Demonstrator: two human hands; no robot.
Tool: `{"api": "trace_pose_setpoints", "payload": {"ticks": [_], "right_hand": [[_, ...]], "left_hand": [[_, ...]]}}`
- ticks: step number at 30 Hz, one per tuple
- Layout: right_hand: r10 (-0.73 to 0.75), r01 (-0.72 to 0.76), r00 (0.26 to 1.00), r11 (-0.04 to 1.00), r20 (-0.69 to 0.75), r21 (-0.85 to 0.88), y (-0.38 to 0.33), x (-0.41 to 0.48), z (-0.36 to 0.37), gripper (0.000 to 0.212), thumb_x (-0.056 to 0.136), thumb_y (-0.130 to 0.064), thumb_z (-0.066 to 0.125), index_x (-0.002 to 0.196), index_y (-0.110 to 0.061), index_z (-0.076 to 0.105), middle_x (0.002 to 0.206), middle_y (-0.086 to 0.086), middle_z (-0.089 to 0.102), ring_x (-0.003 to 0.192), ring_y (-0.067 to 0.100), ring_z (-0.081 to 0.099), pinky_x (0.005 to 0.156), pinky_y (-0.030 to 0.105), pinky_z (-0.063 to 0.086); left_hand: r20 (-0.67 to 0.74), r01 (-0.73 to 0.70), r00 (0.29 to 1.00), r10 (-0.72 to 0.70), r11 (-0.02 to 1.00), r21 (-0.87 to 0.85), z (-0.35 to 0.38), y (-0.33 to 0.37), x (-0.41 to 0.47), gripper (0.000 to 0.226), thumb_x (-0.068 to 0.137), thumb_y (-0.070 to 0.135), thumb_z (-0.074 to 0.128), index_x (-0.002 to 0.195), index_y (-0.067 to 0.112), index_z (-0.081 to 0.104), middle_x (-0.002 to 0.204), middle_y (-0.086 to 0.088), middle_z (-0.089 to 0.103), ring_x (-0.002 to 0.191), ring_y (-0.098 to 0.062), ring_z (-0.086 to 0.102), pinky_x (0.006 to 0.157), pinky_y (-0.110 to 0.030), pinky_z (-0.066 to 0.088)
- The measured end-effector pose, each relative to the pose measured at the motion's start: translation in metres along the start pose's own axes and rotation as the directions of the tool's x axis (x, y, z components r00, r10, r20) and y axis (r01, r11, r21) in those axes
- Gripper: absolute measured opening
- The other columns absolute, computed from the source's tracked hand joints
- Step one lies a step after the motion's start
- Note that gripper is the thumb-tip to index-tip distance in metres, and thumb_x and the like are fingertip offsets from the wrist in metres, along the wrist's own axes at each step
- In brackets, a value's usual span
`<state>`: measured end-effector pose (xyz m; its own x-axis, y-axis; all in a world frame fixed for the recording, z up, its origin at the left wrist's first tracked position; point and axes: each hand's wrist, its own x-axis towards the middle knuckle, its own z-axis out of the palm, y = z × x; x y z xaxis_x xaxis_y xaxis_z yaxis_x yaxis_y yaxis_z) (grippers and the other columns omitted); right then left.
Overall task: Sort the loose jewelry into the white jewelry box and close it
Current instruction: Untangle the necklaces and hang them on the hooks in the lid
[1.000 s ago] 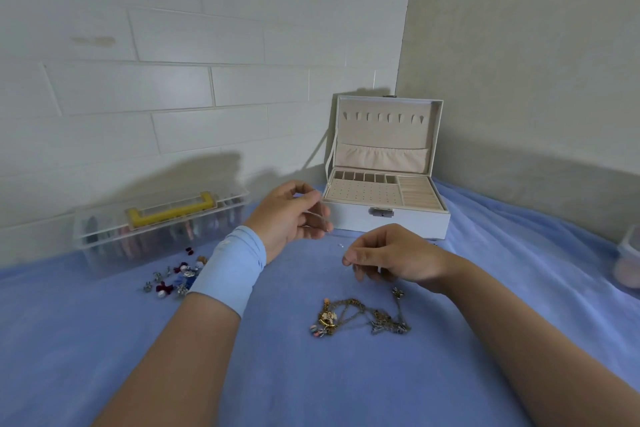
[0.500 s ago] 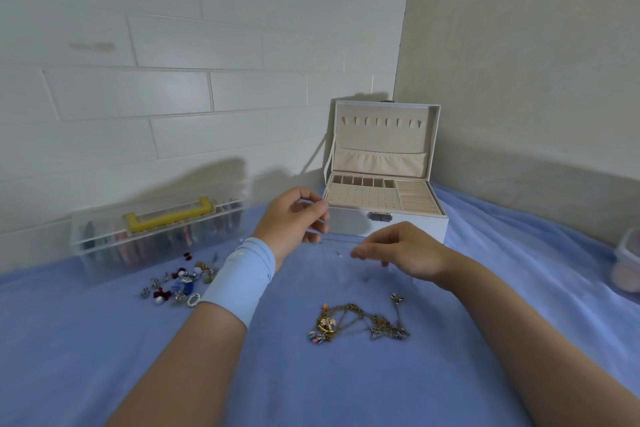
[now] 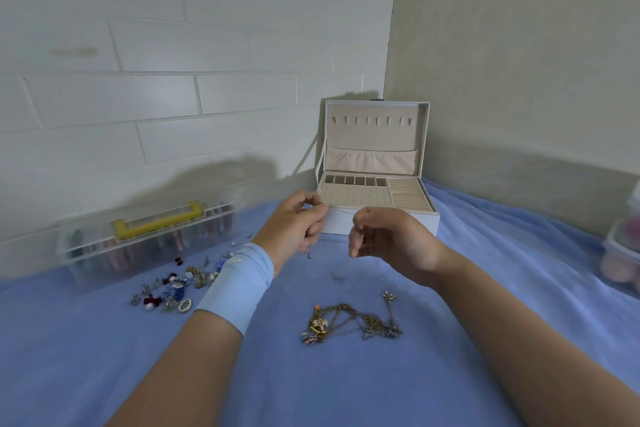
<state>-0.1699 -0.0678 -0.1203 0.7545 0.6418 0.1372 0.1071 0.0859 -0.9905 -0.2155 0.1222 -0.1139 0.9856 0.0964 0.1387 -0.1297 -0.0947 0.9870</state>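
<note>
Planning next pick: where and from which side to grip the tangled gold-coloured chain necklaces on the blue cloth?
Pinch the tangled gold-coloured chain necklaces at the crossed middle strands, coming straight down from above: they lie flat on the blue cloth, charms bunched left.

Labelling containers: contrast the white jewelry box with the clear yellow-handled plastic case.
The white jewelry box stands open, lid upright; the clear yellow-handled plastic case is shut. The box is opaque, beige-lined; the case is see-through, showing its contents. Both rest on the blue cloth.
</note>
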Motion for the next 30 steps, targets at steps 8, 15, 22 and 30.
{"api": "trace_pose_setpoints", "payload": {"ticks": [8,15,22,30], "right_hand": [[-0.055,0.075,0.996,0.935,-0.067,0.346,-0.013,-0.003,-0.016,0.033,0.085,-0.021,0.047,0.053,-0.014,0.047,0.046,0.005,0.036,0.052,0.026,0.044,0.067,0.040,0.041],[-0.081,0.075,0.997,0.920,0.001,0.385,-0.015,-0.002,-0.019,0.031,0.087,-0.020,0.046,0.072,-0.011,0.072,0.073,0.010,0.068,0.055,0.024,0.057,0.070,0.039,0.055],[-0.108,0.109,0.991,0.994,0.081,-0.013,-0.006,-0.002,-0.013,0.039,0.098,-0.023,0.044,0.126,-0.008,0.068,0.136,0.006,0.065,0.131,0.021,0.058,0.112,0.046,0.040],[-0.101,0.108,0.994,0.975,0.044,-0.193,-0.003,-0.001,-0.009,0.037,0.099,-0.029,0.051,0.131,-0.018,0.067,0.129,0.002,0.069,0.128,0.018,0.060,0.115,0.052,0.038]], "left_hand": [[-0.213,0.061,0.975,0.065,0.840,0.539,-0.018,-0.026,0.011,0.011,0.098,0.027,0.047,0.087,0.025,0.048,0.071,0.002,0.053,0.066,-0.019,0.049,0.066,-0.033,0.041],[-0.080,0.080,0.996,-0.028,0.625,0.777,-0.018,-0.028,0.008,0.009,0.095,0.030,0.055,0.087,0.028,0.053,0.095,0.006,0.059,0.085,-0.017,0.057,0.076,-0.030,0.045],[-0.100,-0.082,0.986,0.137,0.899,0.429,0.001,-0.005,0.001,0.006,0.086,0.025,0.064,0.084,0.019,0.063,0.090,-0.002,0.064,0.078,-0.014,0.056,0.071,-0.026,0.041],[0.283,0.158,0.955,-0.084,0.955,-0.250,0.009,0.007,-0.006,0.027,0.095,0.023,0.056,0.113,0.005,0.065,0.087,-0.009,0.073,0.079,-0.021,0.068,0.075,-0.028,0.050]]}}
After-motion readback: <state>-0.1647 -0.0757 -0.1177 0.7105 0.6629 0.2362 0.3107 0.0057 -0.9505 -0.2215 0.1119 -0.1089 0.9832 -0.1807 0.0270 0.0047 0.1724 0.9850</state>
